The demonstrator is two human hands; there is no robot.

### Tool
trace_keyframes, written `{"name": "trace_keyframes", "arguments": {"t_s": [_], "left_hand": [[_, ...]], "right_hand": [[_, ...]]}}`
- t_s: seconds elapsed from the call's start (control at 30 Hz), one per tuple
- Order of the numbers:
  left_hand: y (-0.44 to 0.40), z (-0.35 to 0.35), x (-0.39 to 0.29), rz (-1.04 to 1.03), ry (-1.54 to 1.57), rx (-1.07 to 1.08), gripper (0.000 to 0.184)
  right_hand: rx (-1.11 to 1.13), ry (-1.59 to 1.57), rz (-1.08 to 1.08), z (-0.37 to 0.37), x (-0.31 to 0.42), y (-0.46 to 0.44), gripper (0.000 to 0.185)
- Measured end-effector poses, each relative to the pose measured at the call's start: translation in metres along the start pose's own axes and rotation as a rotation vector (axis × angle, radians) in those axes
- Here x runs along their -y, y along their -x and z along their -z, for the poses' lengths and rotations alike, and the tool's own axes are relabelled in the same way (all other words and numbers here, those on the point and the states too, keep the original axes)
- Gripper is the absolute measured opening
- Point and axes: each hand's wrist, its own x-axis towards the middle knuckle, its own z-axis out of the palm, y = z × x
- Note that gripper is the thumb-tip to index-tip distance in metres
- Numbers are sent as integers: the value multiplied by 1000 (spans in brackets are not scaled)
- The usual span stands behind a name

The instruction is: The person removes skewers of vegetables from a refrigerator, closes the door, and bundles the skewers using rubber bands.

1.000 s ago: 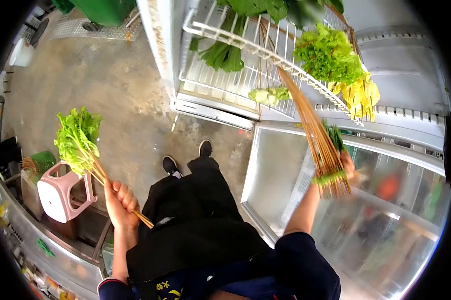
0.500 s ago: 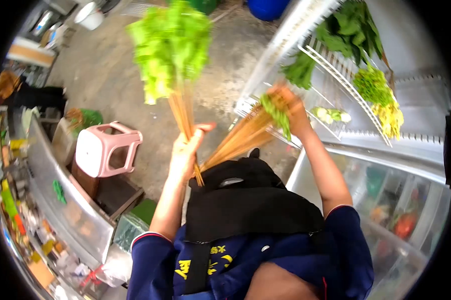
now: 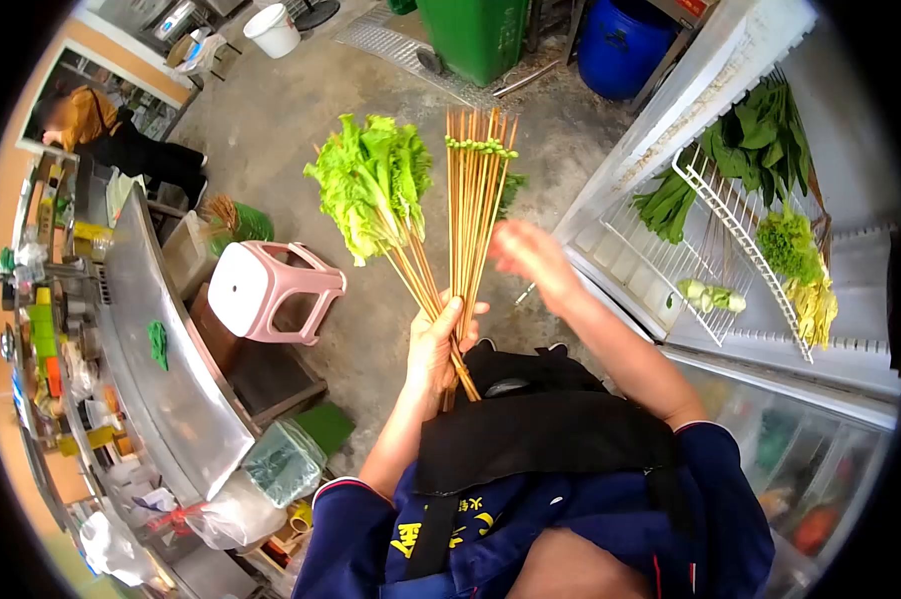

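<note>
My left hand (image 3: 442,347) is wrapped round the lower ends of two bundles of wooden skewers. One bundle carries leafy green lettuce (image 3: 375,188) at its upper end and leans left. Beside it, the other skewers (image 3: 473,215) stand nearly upright, with small green vegetable pieces threaded near their tops. Some dark green leaves show behind them. Just right of these skewers, my right hand (image 3: 530,252) has its fingers apart and holds nothing.
At the right stands an open fridge with a wire rack (image 3: 740,230) of leafy skewers. A pink stool (image 3: 261,290) and a metal counter (image 3: 161,344) are at the left. Farther back are a person (image 3: 121,135), a green bin (image 3: 475,35) and a blue barrel (image 3: 615,45).
The skewers from my right hand are now in my left hand beside the lettuce skewers. My right hand has let go of them. The view has turned left, away from the fridge.
</note>
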Motion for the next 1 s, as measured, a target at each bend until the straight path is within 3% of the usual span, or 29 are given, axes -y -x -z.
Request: {"name": "trace_keyframes", "arguments": {"t_s": [0.1, 0.23, 0.37, 0.5, 0.63, 0.8, 0.83, 0.87, 0.9, 1.0], "left_hand": [[-7, -7, 5, -18, 15, 26, 29], [-5, -16, 7, -48, -44, 36, 39], [4, -27, 4, -30, -72, 39, 39], [9, -33, 12, -28, -51, 25, 33], [11, -42, 16, -76, -86, -8, 35], [18, -56, 20, -103, -174, -15, 36], [20, -57, 20, -73, -218, 1, 38], [22, -59, 23, -60, -249, -21, 36], [25, -61, 24, -31, -238, 5, 35], [28, -63, 29, -24, -338, 19, 32]], "right_hand": [[145, 21, 57, -27, -9, 2, 29], [131, -162, 45, -28, -4, -1, 23], [43, -76, 129, -24, 5, 2, 17], [43, -192, 211, -20, 8, 10, 21], [64, -284, 111, -11, 16, 18, 23], [30, -178, 244, -6, 15, 26, 21], [34, -121, 238, -5, 22, 28, 19], [22, -187, 47, -5, 34, 38, 19], [-35, -208, 316, -6, 8, 25, 20], [-56, -93, 339, 3, -1, 20, 21]]}}
